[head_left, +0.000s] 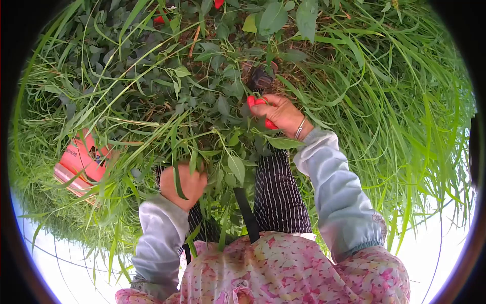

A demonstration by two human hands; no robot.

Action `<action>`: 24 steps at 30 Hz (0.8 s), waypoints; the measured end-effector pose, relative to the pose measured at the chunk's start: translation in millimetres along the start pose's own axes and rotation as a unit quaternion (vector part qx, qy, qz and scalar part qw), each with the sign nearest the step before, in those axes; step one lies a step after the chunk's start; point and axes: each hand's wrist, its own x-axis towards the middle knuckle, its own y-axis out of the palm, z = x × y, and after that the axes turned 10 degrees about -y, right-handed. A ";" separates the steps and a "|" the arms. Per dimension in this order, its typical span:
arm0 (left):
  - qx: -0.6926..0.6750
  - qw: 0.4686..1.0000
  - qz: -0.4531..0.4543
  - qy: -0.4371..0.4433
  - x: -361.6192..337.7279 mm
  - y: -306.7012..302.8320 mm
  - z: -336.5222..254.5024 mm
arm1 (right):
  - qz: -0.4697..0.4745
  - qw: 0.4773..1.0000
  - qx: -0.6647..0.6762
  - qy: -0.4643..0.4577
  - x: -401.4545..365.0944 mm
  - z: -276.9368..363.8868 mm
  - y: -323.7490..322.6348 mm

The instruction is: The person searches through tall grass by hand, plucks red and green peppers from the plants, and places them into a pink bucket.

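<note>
My right hand (284, 115), with bangles at the wrist, is closed on red peppers (270, 124). One shows below the fingers and red pieces stick out past the fingertips. Beside it is the leafy green pepper plant (223, 106). Lower and to the left, my left hand (183, 185) is curled into a fist among leaves and grass blades, close to my striped trouser leg. Its fingertips are turned away, so whatever it grips is hidden.
A red container (83, 157) with dark lettering sits in the grass at the left, partly covered by blades. More red peppers (159, 20) hang among foliage near the top. Tall grass (385, 101) fills the right side. A dark shoe (262, 78) shows beyond my right hand.
</note>
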 end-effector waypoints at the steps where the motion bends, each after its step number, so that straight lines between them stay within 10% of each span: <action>1: 0.058 0.998 0.023 -0.004 -11.2 -8.5 -11.2 | 0.008 0.999 -0.047 0.003 -1.8 4.7 -1.2; 6: -0.301 0.937 0.119 0.130 -34.8 -35.0 -69.9 | 0.052 0.995 0.085 -0.017 -1.8 12.0 1.5; 10: -0.466 0.867 0.157 -0.083 -12.1 32.4 -78.7 | 0.074 0.981 0.176 0.013 -5.1 16.1 8.2; 12: -0.593 0.693 0.237 -0.335 21.4 70.4 -62.4 | 0.087 0.970 0.226 0.032 -8.6 21.8 6.2; 14: -0.645 0.655 0.165 -0.357 31.5 90.2 -55.2 | 0.095 0.963 0.252 0.029 -5.3 20.1 4.6; 24: -0.868 0.402 0.163 -0.243 57.4 88.6 -46.5 | 0.090 0.929 0.359 0.026 -2.0 10.2 9.7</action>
